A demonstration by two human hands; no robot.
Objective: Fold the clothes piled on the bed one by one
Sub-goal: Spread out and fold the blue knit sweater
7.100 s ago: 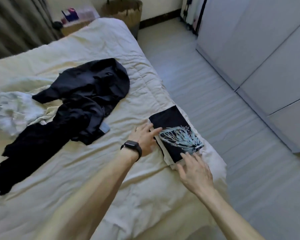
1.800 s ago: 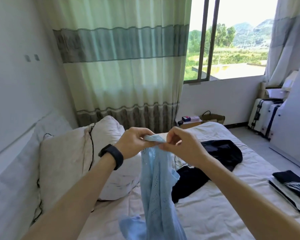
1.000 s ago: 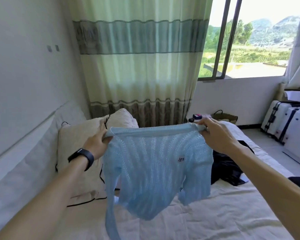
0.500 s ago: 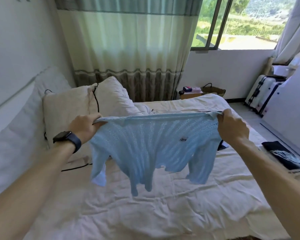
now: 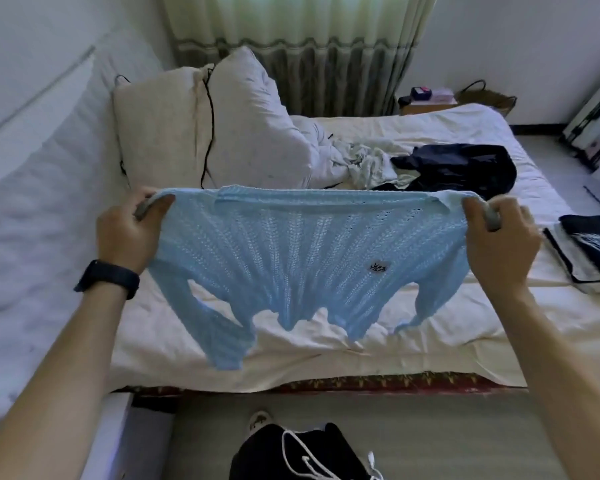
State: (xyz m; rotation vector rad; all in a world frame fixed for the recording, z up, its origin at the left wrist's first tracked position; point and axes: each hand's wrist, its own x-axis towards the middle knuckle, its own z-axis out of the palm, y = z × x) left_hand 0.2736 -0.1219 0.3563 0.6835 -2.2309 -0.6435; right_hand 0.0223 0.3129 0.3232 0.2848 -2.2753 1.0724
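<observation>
A light blue knit sweater (image 5: 302,258) hangs spread out in the air above the near part of the bed (image 5: 430,327), its sleeves and hem dangling toward the sheet. My left hand (image 5: 129,230) grips its left shoulder and my right hand (image 5: 499,244) grips its right shoulder, pulling the neckline taut. Farther back on the bed lies a crumpled pile: dark navy clothes (image 5: 465,168) and pale whitish clothes (image 5: 371,161). A folded black shirt with a light print (image 5: 589,247) sits on a small stack at the right edge.
Two pillows (image 5: 222,126) lean at the head of the bed on the left, with a black cable over them. A padded headboard (image 5: 32,188) runs along the left. Curtains, a bedside box, a basket and suitcases (image 5: 596,126) stand beyond the bed. The floor is at the bottom.
The sweater has come lower toward the sheet and my view has tilted down to the bed. Both hands keep their hold on the shoulders.
</observation>
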